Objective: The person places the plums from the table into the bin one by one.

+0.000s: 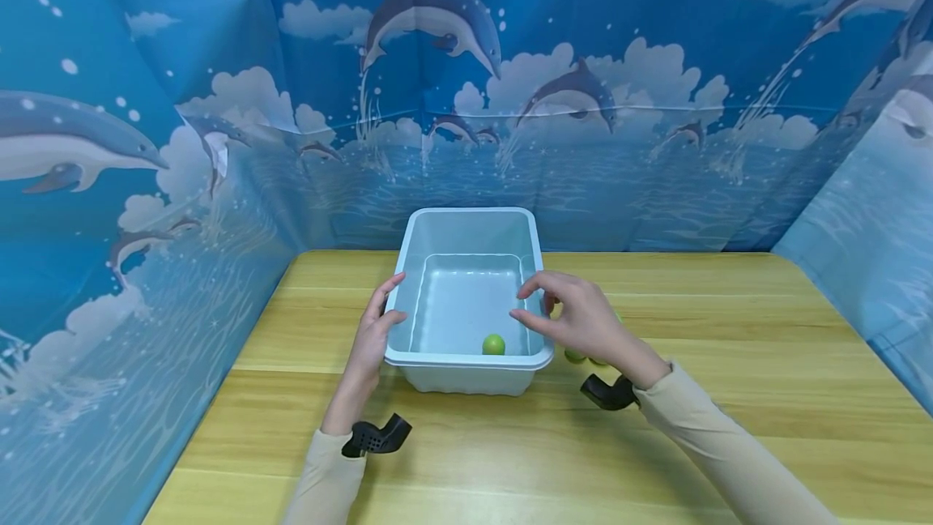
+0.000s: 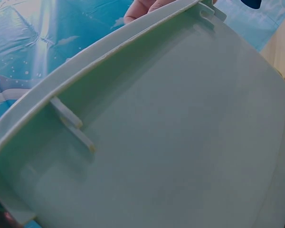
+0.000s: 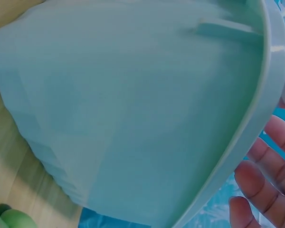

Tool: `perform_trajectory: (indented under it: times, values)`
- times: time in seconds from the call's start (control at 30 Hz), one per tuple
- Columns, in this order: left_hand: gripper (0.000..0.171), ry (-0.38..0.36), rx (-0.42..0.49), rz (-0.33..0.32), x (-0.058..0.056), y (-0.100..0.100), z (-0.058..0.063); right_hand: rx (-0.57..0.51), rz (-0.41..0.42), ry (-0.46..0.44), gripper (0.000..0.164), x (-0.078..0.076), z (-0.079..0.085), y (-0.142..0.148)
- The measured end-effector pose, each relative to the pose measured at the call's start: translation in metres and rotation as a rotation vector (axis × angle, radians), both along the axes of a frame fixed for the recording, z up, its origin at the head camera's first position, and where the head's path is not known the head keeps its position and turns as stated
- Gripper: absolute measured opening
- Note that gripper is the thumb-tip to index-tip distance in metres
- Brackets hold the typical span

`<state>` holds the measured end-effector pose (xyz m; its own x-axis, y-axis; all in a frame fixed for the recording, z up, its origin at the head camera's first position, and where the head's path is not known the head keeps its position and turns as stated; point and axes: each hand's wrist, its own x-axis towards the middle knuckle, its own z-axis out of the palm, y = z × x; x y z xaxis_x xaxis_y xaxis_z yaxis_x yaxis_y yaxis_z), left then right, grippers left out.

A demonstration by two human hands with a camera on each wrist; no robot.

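My left hand (image 1: 373, 329) holds the left rim of a pale blue plastic bin (image 1: 466, 377), thumb and index fingertip over the edge. In the left wrist view, part of the fingers (image 2: 149, 7) shows beyond the rim. My right hand (image 1: 576, 314) hovers at the right rim, its thumb apart from its bent fingers and nothing between them. The right wrist view shows those fingers (image 3: 270, 166) past the bin's lip. Inside the bin, by the near wall, lies a round green lime-like fruit (image 1: 493, 344).
More green fruits (image 1: 574, 356) lie on the wooden table (image 1: 729, 363) right of the bin, partly covered by my right hand and wrist. One green fruit (image 3: 18, 218) shows in the right wrist view's corner. A dolphin-print curtain (image 1: 619, 185) stands behind the table.
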<state>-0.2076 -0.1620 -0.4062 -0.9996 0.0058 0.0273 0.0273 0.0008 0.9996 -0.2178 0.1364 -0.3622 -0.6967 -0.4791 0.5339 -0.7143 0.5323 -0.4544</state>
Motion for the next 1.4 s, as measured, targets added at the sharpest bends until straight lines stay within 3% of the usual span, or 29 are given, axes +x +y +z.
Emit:
perform_trajectory:
  times: [0.43,0.8,1.4]
  values:
    - [0.056,-0.003,-0.001,-0.002,0.001,-0.001,-0.001,-0.108,-0.021,0.062,0.016,0.003,-0.007,0.011]
    - [0.056,0.001,0.000,-0.005,0.000,0.000,0.000,-0.243,-0.078,0.072,0.023,0.004,-0.019,0.038]
    - [0.056,0.001,-0.008,-0.007,0.001,-0.001,-0.001,-0.238,-0.225,0.028,0.021,0.011,-0.036,0.078]
